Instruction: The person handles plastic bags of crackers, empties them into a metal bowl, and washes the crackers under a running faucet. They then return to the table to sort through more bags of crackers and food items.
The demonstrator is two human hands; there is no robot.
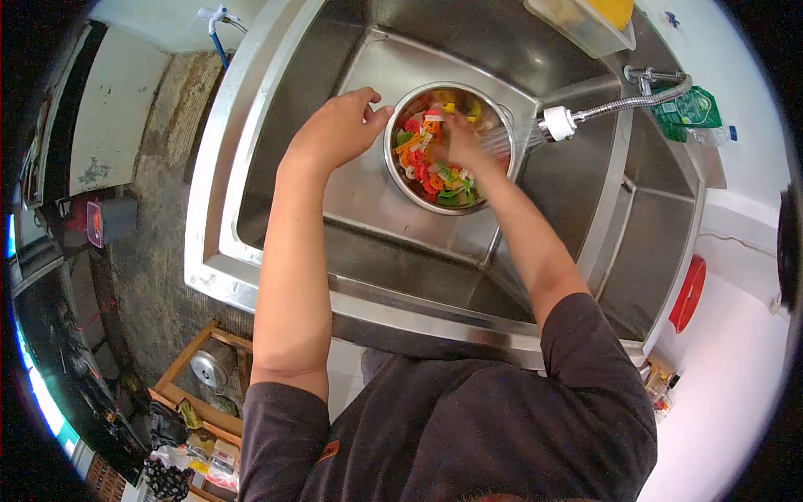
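Obs., head view: steel sink (pixel 393 230), larger basin, with a round steel bowl (pixel 403 194) standing on the basin floor toward the far right corner. The bowl holds mixed coloured pieces (pixel 437 180) in red, orange, green and yellow; what they are cannot be told at this size. The left hand (pixel 343 125) is at the bowl's left rim, fingers curled, thumb and fingertips touching the rim edge: it grasps the bowl there. The right hand (pixel 460 138) is down inside the bowl, on top of the coloured pieces, and is motion-blurred; whether it is clenched or spread cannot be told. The spray head (pixel 556 124) of a tap on a flexible metal hose (pixel 627 105) points left toward the bowl from just beside its right rim. A fan of water (pixel 512 138) runs from it onto the right hand and the bowl's contents. Both forearms reach over the sink's near edge; the person wears a dark short-sleeved shirt (pixel 468 418). Surroundings: a smaller second basin (pixel 652 243) sits to the right of the first. A clear plastic tub (pixel 581 29) with something yellow in it rests on the far rim. A green packet (pixel 687 109) lies behind the tap. A red object (pixel 691 293) sits against the sink's right outer side. A wooden crate (pixel 180 376) of odds and ends stands on the floor, lower left.
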